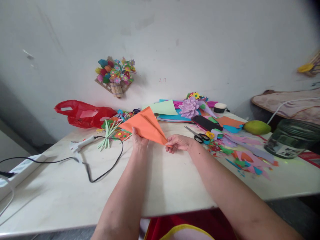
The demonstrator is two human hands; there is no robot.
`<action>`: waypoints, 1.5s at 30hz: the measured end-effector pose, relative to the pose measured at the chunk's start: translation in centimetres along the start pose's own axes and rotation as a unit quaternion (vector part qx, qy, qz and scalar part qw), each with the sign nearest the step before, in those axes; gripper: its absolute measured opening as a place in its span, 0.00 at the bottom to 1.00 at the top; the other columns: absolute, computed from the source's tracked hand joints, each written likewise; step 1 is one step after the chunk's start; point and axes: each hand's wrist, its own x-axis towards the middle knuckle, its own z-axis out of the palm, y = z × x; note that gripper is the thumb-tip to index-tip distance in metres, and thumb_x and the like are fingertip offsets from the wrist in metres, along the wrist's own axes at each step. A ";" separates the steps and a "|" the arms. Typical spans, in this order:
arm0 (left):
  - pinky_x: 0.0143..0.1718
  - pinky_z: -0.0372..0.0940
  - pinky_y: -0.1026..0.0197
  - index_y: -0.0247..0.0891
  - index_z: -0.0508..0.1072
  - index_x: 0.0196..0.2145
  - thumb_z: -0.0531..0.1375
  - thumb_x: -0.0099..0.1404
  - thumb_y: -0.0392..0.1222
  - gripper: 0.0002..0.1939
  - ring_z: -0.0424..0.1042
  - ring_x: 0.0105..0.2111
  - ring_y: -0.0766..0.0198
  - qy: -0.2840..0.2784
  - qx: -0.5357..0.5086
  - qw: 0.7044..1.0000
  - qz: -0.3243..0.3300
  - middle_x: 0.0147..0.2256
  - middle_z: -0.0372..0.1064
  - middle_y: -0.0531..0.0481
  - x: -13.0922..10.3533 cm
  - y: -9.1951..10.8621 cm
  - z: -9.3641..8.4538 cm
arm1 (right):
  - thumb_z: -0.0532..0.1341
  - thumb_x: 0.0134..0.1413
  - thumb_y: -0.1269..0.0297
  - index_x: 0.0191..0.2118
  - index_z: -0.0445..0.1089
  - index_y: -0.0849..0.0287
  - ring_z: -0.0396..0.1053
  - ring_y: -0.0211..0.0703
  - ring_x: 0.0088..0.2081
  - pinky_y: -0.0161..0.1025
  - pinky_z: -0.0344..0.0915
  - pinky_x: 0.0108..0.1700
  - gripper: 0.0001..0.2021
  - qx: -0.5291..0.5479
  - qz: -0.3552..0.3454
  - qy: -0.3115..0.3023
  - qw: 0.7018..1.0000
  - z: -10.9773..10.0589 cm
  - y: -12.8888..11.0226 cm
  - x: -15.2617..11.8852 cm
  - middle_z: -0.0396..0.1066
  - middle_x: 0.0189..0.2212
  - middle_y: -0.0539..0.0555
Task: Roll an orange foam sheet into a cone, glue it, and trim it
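Note:
A folded orange sheet (146, 126), roughly triangular with raised creases, is held above the middle of the table. My left hand (140, 139) grips its lower left edge, thumb on top and the other fingers underneath, mostly hidden. At the sheet's pointed right corner, my right hand (178, 143) pinches the tip between thumb and fingers. Black-handled scissors (198, 136) lie open just right of my right hand. Left of my left hand are pale green thin sticks (107, 135) and flat orange flower shapes (122, 134).
A glue gun (82, 144) with a black cord lies left, near a white power strip (22, 171). Behind are a red plastic bag (85, 115), coloured sheets (162, 107) and a purple flower (189, 107). Scraps (247, 160), a phone (206, 123), a green fruit (257, 127) and a glass jar (291, 138) lie right.

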 end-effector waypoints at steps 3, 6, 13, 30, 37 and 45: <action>0.47 0.62 0.54 0.38 0.69 0.41 0.52 0.59 0.56 0.21 0.69 0.44 0.58 -0.109 -0.011 0.994 -0.025 0.38 0.72 0.45 -1.7 -0.5 0.6 | 0.65 0.42 0.68 0.25 0.66 0.66 0.70 0.35 0.22 0.31 0.68 0.24 0.08 -0.002 -0.012 -0.003 1.000 0.2 0.0 0.0 0.72 0.22 0.55; 0.47 0.61 0.47 0.35 0.68 0.44 0.52 0.57 0.59 0.27 0.68 0.44 0.52 -0.188 0.019 0.976 -0.112 0.41 0.70 0.40 -3.3 -1.2 1.2 | 0.66 0.42 0.66 0.25 0.66 0.67 0.69 0.34 0.22 0.30 0.67 0.24 0.10 -0.004 -0.018 -0.001 1.000 0.4 0.0 0.1 0.72 0.22 0.54; 0.49 0.59 0.45 0.34 0.68 0.41 0.53 0.59 0.54 0.20 0.70 0.31 0.62 -0.222 0.016 0.966 -0.136 0.36 0.70 0.44 -4.3 -2.0 2.2 | 0.66 0.43 0.65 0.26 0.65 0.66 0.69 0.34 0.21 0.30 0.68 0.24 0.10 0.003 -0.033 0.007 0.999 0.8 0.2 0.5 0.71 0.22 0.53; 0.43 0.63 0.56 0.35 0.68 0.35 0.52 0.58 0.56 0.20 0.67 0.28 0.66 -0.240 0.039 0.963 -0.116 0.31 0.65 0.47 -4.7 -1.8 2.6 | 0.66 0.40 0.66 0.26 0.63 0.63 0.66 0.33 0.17 0.29 0.64 0.19 0.11 -0.010 -0.030 0.055 0.998 1.0 0.3 1.0 0.70 0.18 0.50; 0.49 0.58 0.46 0.33 0.69 0.39 0.55 0.56 0.54 0.21 0.69 0.29 0.61 -0.246 0.056 0.959 -0.127 0.35 0.69 0.42 -4.8 -2.0 2.6 | 0.66 0.40 0.63 0.25 0.64 0.63 0.65 0.33 0.15 0.29 0.62 0.17 0.11 -0.033 -0.018 0.018 0.999 0.8 0.2 0.8 0.69 0.16 0.49; 0.47 0.61 0.52 0.35 0.67 0.32 0.51 0.61 0.51 0.16 0.62 0.22 0.71 -0.237 0.044 0.963 -0.122 0.27 0.63 0.50 -4.7 -2.1 2.5 | 0.65 0.42 0.64 0.25 0.62 0.63 0.65 0.32 0.16 0.28 0.63 0.18 0.11 -0.016 -0.032 0.013 0.999 1.0 0.3 0.7 0.70 0.18 0.49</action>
